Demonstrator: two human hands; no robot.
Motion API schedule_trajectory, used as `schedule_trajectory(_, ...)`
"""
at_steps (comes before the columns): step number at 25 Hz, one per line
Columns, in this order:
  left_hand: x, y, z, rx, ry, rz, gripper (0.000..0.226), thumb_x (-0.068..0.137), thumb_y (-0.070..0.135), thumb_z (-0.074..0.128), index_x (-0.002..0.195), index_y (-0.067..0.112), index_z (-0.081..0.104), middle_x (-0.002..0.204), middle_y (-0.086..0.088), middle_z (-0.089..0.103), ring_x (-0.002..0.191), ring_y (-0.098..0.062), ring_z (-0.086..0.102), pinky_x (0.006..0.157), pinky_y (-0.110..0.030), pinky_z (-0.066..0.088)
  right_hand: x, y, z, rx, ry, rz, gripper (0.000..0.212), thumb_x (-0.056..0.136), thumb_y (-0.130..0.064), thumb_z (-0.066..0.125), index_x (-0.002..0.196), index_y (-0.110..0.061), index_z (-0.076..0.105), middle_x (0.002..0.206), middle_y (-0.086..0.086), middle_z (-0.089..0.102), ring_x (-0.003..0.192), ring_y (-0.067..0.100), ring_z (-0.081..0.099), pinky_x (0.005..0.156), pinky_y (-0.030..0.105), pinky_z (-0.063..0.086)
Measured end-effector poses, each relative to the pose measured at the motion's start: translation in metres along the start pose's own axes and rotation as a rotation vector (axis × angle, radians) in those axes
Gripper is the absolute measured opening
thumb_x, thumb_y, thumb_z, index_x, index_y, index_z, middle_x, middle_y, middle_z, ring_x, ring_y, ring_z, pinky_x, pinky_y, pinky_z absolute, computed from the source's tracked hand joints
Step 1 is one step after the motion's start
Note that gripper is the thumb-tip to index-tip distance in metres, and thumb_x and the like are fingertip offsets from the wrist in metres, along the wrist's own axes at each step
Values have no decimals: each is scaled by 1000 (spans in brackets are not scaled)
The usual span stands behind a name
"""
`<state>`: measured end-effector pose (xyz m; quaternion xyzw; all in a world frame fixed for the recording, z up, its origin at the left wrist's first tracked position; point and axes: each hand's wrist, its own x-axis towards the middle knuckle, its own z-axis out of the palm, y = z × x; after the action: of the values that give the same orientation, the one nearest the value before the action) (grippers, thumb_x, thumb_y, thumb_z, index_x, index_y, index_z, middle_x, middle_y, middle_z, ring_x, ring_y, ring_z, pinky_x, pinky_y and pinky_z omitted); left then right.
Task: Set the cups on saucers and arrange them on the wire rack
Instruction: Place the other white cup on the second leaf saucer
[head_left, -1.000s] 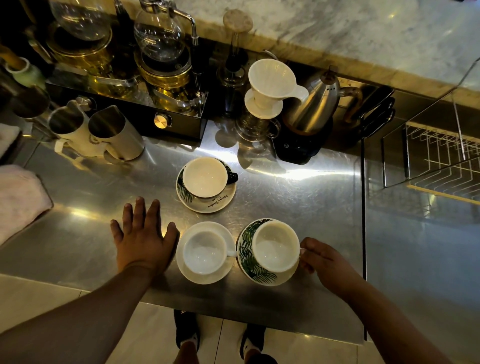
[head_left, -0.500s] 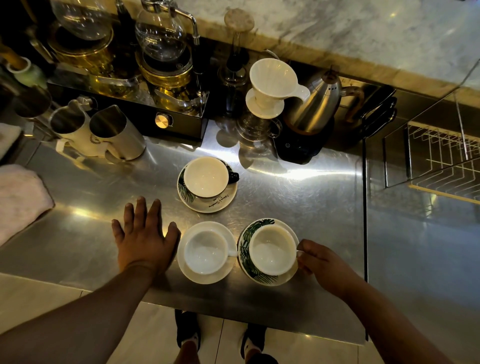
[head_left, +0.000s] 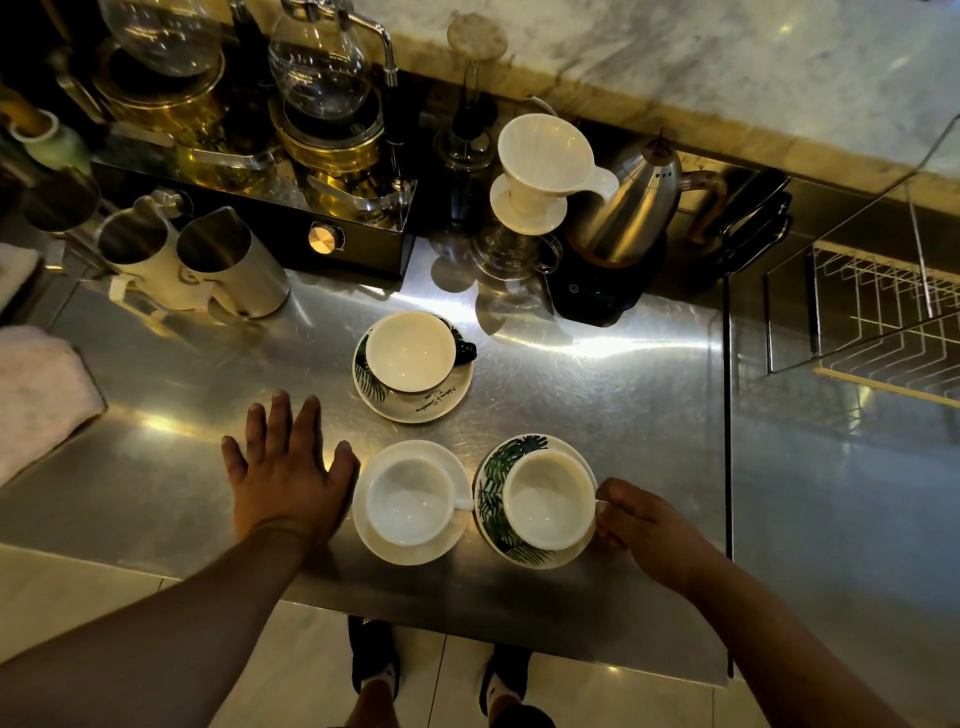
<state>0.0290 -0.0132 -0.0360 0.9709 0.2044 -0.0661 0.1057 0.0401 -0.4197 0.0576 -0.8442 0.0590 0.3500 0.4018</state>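
Observation:
Three cups sit on saucers on the steel counter. A white cup (head_left: 409, 500) rests on a plain white saucer (head_left: 375, 545) near the front edge. Right of it, a white cup (head_left: 549, 499) stands on a green leaf-print saucer (head_left: 493, 499); my right hand (head_left: 639, 525) pinches its handle. Behind them a dark-handled cup (head_left: 410, 351) sits on a leaf-print saucer (head_left: 441, 405). My left hand (head_left: 285, 473) lies flat on the counter, fingers spread, just left of the white saucer. The wire rack (head_left: 893, 322) is at the far right, lower than the counter.
Two steel milk jugs (head_left: 208, 260) stand at the back left beside a pink cloth (head_left: 36, 395). A siphon brewer (head_left: 311, 119), a white dripper on a glass server (head_left: 540, 171) and a steel kettle (head_left: 634, 208) line the back. The counter's right edge (head_left: 727, 467) drops off.
My right hand has closed in on the handle of the cup on the leaf-print saucer, and that cup has shifted slightly on its saucer. My left hand has stayed flat.

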Motion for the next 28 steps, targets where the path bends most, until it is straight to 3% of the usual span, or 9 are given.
schedule_trajectory(6,0,0,0,-4,1,-1,75,94,66,30,161,34,20,174,-4,13,160,-26,0,126,-56,-3,-1,-1,1,-34,12,13,16,104,-30,51,94,-28,64,89,2,70,83,20,67,77,38,55)
schedule_trajectory(12,0,-1,0,5,-7,10,75,95,67,30,162,33,18,173,-4,15,160,-26,1,125,-54,-4,-8,8,7,49,138,7,10,103,-38,53,106,-42,61,91,-9,73,83,7,70,73,28,55)
schedule_trajectory(14,1,-2,-4,-17,-30,26,73,97,65,35,161,34,21,173,-5,17,160,-27,3,125,-53,-4,-13,12,9,163,196,33,17,104,-33,51,102,-45,63,88,-9,74,78,10,71,68,30,57)
schedule_trajectory(16,2,-9,-11,-72,-45,55,68,97,56,52,157,28,35,169,-9,28,158,-32,16,125,-55,6,-17,19,8,192,230,68,20,105,-30,49,105,-43,63,88,-3,74,78,16,71,72,37,61)
schedule_trajectory(18,-5,-23,-20,-153,-22,72,57,94,41,67,145,20,53,158,-15,46,146,-38,38,120,-57,29,-18,24,7,158,215,94,17,104,-26,52,114,-35,62,89,1,74,76,18,72,72,37,62)
schedule_trajectory(21,-46,-35,-35,-201,56,2,27,95,37,66,117,21,69,120,-13,71,106,-35,65,87,-47,53,-17,29,4,229,145,146,30,98,-13,60,125,-26,59,75,3,74,56,12,70,55,29,60)
schedule_trajectory(24,-110,-24,-45,-220,-24,-102,12,96,43,63,95,32,67,92,1,73,78,-20,66,66,-34,50,-17,29,-1,346,85,167,41,95,-1,57,132,-20,56,63,4,73,46,14,65,44,28,53)
schedule_trajectory(28,-180,21,-48,-295,-266,-141,10,95,45,65,85,45,68,86,18,73,74,0,64,65,-29,51,-21,25,-7,361,25,150,50,91,5,57,135,-18,54,87,32,73,60,31,66,60,39,53)
